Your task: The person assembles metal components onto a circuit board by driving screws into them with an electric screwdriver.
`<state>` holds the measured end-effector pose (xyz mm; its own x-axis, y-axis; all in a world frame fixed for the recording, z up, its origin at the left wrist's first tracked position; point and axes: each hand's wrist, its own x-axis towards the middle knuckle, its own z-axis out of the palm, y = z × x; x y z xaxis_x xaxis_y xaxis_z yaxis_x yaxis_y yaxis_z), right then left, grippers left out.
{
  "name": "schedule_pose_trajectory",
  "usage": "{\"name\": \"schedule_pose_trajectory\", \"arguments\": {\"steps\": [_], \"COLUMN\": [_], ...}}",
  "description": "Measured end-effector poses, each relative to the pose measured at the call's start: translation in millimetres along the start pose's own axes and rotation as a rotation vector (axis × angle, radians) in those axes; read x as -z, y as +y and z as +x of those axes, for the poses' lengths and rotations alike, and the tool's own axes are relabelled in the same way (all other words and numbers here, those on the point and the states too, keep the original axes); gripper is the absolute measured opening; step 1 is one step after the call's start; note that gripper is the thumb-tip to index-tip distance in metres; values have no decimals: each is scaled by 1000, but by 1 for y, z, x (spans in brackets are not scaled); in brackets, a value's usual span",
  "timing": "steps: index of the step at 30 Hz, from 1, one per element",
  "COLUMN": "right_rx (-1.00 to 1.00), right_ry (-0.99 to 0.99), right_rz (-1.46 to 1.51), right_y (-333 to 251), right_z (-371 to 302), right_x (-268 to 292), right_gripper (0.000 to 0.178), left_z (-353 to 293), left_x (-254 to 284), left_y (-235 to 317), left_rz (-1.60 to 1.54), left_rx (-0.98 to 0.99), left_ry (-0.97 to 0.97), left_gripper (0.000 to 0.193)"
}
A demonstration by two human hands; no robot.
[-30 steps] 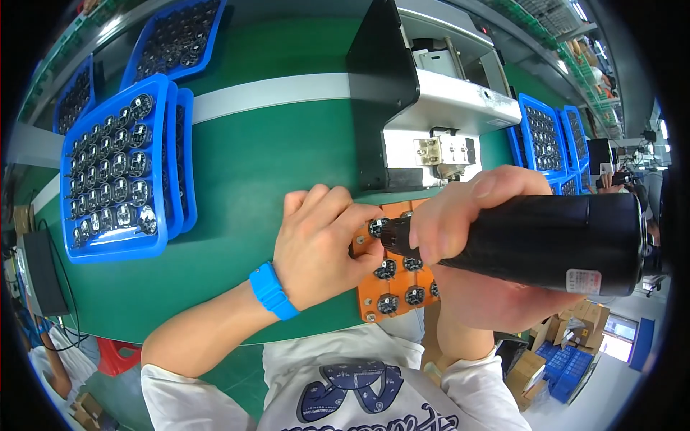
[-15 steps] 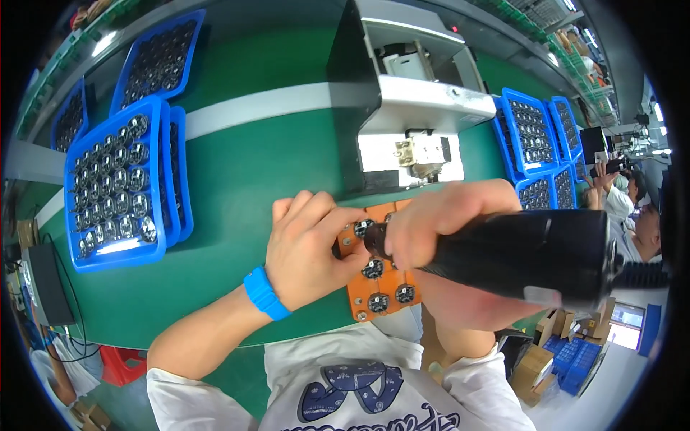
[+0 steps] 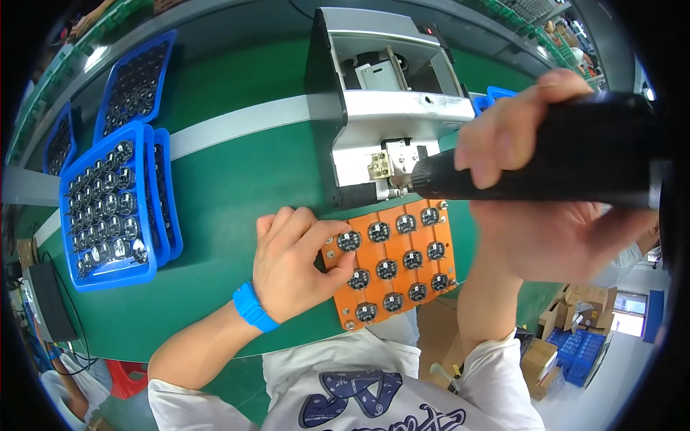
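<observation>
My right hand point(image 3: 532, 187) is wrapped around a thick black electric screwdriver point(image 3: 596, 151), held almost level. Its tip is at the front of a silver-and-black screw feeder point(image 3: 410, 108), beside a small brass-coloured block point(image 3: 379, 166). On the green bench lies an orange fixture point(image 3: 370, 215) with rows of small round parts, black with silvery rims. My left hand point(image 3: 291, 262), wearing a blue wristband point(image 3: 254, 307), lies at the fixture's left edge. Its thumb and forefinger close around the upper-left round part point(image 3: 349, 241), which sits in the fixture.
Stacked blue trays point(image 3: 115, 276) of round parts stand at the left, with further trays point(image 3: 136, 86) behind. Another blue tray point(image 3: 496, 95) shows beyond the feeder, partly hidden by my right hand. Cardboard boxes point(image 3: 539, 359) and blue crates point(image 3: 575, 352) are on the floor at lower right.
My right hand has lifted the screwdriver off the fixture and carried it up and right to the feeder, uncovering the rows of parts. My left hand stays by the same corner part.
</observation>
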<state>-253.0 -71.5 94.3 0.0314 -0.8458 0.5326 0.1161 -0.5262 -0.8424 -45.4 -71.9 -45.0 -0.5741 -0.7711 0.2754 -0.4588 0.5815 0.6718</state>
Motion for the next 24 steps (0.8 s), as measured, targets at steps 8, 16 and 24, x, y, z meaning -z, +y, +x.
{"name": "schedule_pose_trajectory", "arguments": {"steps": [8, 16, 24], "right_rx": [-103, -61, -217], "right_ry": [121, 192, 232], "right_rz": [-33, 63, 118], "right_y": [-9, -7, -12], "right_z": [-13, -71, -81], "right_x": [-7, -29, -35], "right_gripper": [81, 60, 32], "left_z": [2, -19, -17], "left_x": [6, 11, 2], "left_y": [7, 30, 25], "left_rz": [-45, -97, -147], "left_rx": [32, -93, -83], "left_ry": [-10, -78, -44], "left_gripper": [39, 40, 44]}}
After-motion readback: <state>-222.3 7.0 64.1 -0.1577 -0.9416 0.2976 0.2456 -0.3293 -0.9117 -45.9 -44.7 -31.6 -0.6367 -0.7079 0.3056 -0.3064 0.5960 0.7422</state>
